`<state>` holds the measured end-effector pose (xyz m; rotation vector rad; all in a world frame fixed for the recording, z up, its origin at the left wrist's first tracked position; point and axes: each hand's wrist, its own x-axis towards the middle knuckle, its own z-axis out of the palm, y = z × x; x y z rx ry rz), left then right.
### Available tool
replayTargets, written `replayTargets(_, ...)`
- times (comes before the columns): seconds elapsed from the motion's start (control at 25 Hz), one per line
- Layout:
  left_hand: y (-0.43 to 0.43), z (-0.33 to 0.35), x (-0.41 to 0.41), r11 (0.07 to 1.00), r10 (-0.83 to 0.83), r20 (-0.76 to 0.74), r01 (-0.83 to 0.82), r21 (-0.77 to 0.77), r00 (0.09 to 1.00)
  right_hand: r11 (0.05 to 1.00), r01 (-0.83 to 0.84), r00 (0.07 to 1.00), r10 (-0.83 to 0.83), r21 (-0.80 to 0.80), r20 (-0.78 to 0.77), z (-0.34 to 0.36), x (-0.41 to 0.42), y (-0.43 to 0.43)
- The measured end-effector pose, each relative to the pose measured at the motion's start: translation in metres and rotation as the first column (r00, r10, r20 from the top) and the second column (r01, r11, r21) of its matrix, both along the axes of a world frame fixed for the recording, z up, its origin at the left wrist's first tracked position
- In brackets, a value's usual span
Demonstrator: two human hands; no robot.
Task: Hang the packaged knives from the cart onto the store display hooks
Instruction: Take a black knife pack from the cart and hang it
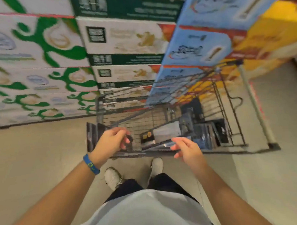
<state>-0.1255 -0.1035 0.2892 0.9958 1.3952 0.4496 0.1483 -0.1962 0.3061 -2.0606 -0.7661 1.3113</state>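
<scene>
The wire cart [234, 106] stands on the floor [30, 157], directly in front of the person. Both hands are above the near edge of the cart. The left hand [111, 141] is at the near left corner of the cart, and its grip is curled around a dark flat package [91, 137], which sticks out to the left past the cart edge. The picture is blurred, so the print on it cannot be read. The right hand [187, 148] is over the near right part of the cart; its grip is loosely spread and holds nothing. The fingertips are close to the edge of another package, but I cannot tell if they touch it. More packaged knives [203, 132] lie inside the cart, on its bottom at the far right side. Stacked cartons [44, 55] rise like a wall just behind and to the left of the cart. A blue wristband [91, 164] is on the left wrist.
</scene>
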Motion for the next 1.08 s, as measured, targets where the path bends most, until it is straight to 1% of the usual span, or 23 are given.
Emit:
replayTargets(0.12, 0.005, -0.008, 0.041, 0.993, -0.111, 0.012, 0.111, -0.034, 0.994, 0.994, 0.110, 0.994, -0.109, -0.008, 0.012, 0.003, 0.020, -0.024)
replayTargets(0.24, 0.000, -0.015, 0.069, 0.986, -0.154, 0.000, 0.154, -0.056, 0.988, 0.992, 0.122, 0.992, -0.121, -0.027, 0.026, 0.004, 0.043, -0.029)
replayTargets(0.32, -0.004, -0.017, 0.082, 0.986, -0.149, -0.010, 0.148, -0.076, 0.989, 0.996, 0.081, 0.995, -0.078, -0.040, 0.054, -0.001, 0.058, -0.020)
replayTargets(0.4, -0.006, -0.017, 0.093, 0.991, -0.099, -0.021, 0.097, -0.091, 0.995, 0.998, -0.025, 0.996, 0.029, -0.055, 0.090, -0.009, 0.072, -0.003)
replayTargets(0.44, -0.007, -0.017, 0.100, 0.994, -0.052, -0.030, 0.049, -0.097, 0.998, 0.993, -0.096, 0.982, 0.106, -0.071, 0.154, -0.014, 0.081, 0.008)
replayTargets(0.48, -0.008, -0.016, 0.106, 0.995, -0.001, -0.039, -0.003, -0.102, 0.999, 0.979, -0.179, 0.944, 0.199, -0.097, 0.263, -0.020, 0.092, 0.021)
replayTargets(0.52, -0.010, -0.016, 0.113, 0.994, 0.036, -0.049, -0.041, -0.106, 0.998, 0.956, -0.261, 0.872, 0.293, -0.134, 0.392, -0.025, 0.102, 0.034)
replayTargets(0.56, -0.012, -0.017, 0.121, 0.991, 0.065, -0.063, -0.072, -0.111, 0.996, 0.924, -0.340, 0.781, 0.382, -0.177, 0.494, -0.031, 0.114, 0.050)
replayTargets(0.64, -0.017, -0.020, 0.138, 0.983, 0.120, -0.077, -0.129, -0.127, 0.990, 0.855, -0.460, 0.612, 0.502, -0.241, 0.611, -0.043, 0.131, 0.082)
replayTargets(0.72, -0.023, -0.021, 0.153, 0.967, 0.208, -0.068, -0.215, -0.136, 0.976, 0.750, -0.572, 0.456, 0.627, -0.333, 0.631, -0.057, 0.142, 0.110)
replayTargets(0.76, -0.026, -0.021, 0.159, 0.955, 0.257, -0.069, -0.264, -0.138, 0.964, 0.677, -0.615, 0.393, 0.707, -0.404, 0.588, -0.064, 0.143, 0.122)
replayTargets(0.8, -0.028, -0.018, 0.163, 0.944, 0.293, -0.073, -0.300, -0.139, 0.953, 0.620, -0.634, 0.366, 0.767, -0.462, 0.526, -0.072, 0.143, 0.132)
replayTargets(0.84, -0.030, -0.016, 0.166, 0.936, 0.313, -0.079, -0.322, -0.141, 0.946, 0.588, -0.629, 0.366, 0.801, -0.509, 0.473, -0.078, 0.142, 0.138)
replayTargets(0.88, -0.032, -0.015, 0.168, 0.929, 0.329, -0.090, -0.340, -0.147, 0.940, 0.578, -0.616, 0.361, 0.811, -0.534, 0.461, -0.086, 0.140, 0.141)
replayTargets(0.96, -0.036, -0.013, 0.168, 0.921, 0.339, -0.114, -0.354, -0.160, 0.934, 0.608, -0.603, 0.340, 0.781, -0.516, 0.524, -0.096, 0.134, 0.144)
replayTargets(1.0, -0.038, -0.014, 0.169, 0.920, 0.342, -0.119, -0.358, -0.159, 0.932, 0.645, -0.606, 0.373, 0.747, -0.465, 0.550, -0.099, 0.130, 0.144)
replayTargets(1.04, -0.039, -0.016, 0.170, 0.922, 0.341, -0.125, -0.358, -0.149, 0.932, 0.688, -0.613, 0.450, 0.708, -0.388, 0.545, -0.101, 0.125, 0.141)
replayTargets(1.08, -0.039, -0.018, 0.172, 0.926, 0.337, -0.130, -0.354, -0.134, 0.932, 0.731, -0.610, 0.549, 0.668, -0.304, 0.502, -0.101, 0.119, 0.136)
